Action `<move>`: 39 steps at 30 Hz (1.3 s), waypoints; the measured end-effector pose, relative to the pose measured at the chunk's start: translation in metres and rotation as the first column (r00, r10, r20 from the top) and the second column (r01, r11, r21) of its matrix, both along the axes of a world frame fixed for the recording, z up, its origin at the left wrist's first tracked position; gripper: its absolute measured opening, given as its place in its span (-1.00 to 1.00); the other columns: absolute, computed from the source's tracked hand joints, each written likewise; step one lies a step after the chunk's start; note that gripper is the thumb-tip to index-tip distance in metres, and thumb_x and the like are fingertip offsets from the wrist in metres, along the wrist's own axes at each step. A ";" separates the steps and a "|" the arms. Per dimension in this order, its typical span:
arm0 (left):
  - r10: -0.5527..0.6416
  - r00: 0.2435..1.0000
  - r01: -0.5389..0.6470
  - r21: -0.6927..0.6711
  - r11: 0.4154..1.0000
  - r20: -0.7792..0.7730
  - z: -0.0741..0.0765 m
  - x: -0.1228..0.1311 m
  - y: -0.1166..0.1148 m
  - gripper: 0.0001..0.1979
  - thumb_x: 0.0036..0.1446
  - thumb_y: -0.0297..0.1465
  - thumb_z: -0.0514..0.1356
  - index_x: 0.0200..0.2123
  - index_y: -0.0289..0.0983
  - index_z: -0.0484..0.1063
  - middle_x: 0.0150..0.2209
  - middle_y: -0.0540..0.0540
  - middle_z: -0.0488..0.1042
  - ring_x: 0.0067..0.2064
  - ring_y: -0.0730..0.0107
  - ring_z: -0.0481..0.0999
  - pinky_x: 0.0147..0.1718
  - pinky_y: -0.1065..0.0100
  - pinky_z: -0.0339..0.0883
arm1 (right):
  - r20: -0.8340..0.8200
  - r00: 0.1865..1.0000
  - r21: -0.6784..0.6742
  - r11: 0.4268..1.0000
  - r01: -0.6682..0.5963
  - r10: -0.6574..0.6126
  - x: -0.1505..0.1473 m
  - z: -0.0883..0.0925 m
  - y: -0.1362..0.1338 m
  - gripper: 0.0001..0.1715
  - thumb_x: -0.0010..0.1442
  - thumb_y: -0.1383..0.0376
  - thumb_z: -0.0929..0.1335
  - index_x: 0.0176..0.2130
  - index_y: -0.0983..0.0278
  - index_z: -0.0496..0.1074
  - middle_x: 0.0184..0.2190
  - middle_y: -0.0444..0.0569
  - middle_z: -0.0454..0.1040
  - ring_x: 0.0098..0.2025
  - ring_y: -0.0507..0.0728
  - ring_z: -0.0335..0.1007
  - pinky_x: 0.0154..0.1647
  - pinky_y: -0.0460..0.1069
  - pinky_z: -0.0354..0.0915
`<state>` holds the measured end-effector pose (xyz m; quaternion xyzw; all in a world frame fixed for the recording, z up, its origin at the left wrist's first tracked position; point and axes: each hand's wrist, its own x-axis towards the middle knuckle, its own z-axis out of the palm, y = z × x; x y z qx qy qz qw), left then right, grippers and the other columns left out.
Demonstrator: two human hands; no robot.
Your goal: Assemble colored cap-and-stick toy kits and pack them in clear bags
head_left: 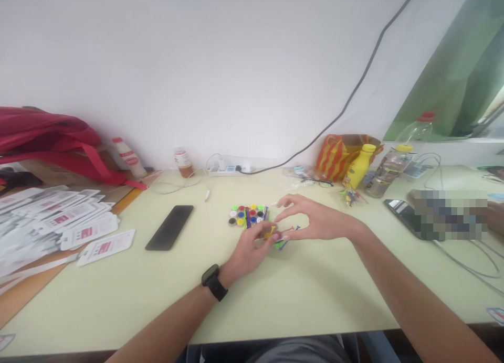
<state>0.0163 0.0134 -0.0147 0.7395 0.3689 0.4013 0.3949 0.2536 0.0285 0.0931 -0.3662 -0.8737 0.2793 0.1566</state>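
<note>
My left hand (250, 250), with a black watch (213, 281) on its wrist, is closed with thumb and fingers around a small yellow plastic piece (271, 232). My right hand (315, 219) is curved just to the right, its thumb and fingers apart. Its thumb is close to several thin coloured plastic sticks, among them a blue stick (284, 245) and a green piece (278, 244); the hands partly cover them. Right behind my left hand stand small round pots with coloured lids (241, 215) in rows, with a dark blue stick (248, 217) lying across them.
A black phone (170, 227) lies left of the pots, near a pile of white badge cards (88, 232). Bottles, a power strip (226, 168) and a striped bag (331, 156) line the wall. At the right, another person's hand (494, 216) is near a second phone (405, 219).
</note>
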 end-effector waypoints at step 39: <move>0.093 0.995 -0.094 0.058 0.994 0.023 0.006 -0.004 0.007 -0.71 0.37 -0.18 0.21 -0.21 -0.21 0.67 -0.17 -0.14 0.61 -0.07 0.17 0.56 0.00 0.19 0.42 | -0.688 0.588 -0.338 0.905 0.258 -0.425 -0.020 -0.095 0.000 -0.29 0.21 0.16 0.46 0.25 0.11 0.18 -0.28 -0.17 0.43 -0.22 0.11 0.45 -0.07 0.07 0.41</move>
